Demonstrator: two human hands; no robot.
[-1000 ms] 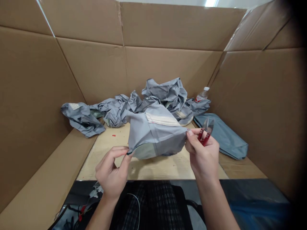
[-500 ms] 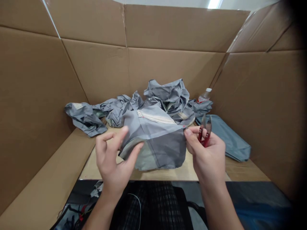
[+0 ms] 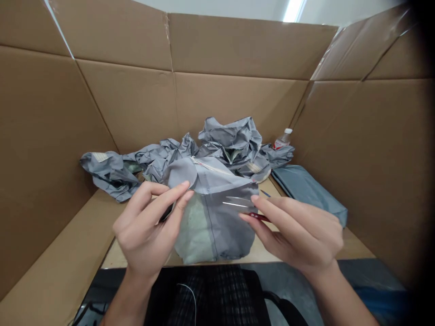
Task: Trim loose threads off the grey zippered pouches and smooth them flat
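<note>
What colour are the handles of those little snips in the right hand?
The snips' handles are dark red, best seen in the head view.

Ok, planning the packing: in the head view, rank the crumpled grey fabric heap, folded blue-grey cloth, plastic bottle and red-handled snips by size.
1. The crumpled grey fabric heap
2. The folded blue-grey cloth
3. The plastic bottle and the red-handled snips: they look alike, and the snips are nearer the camera, so I can't rank them.
</note>
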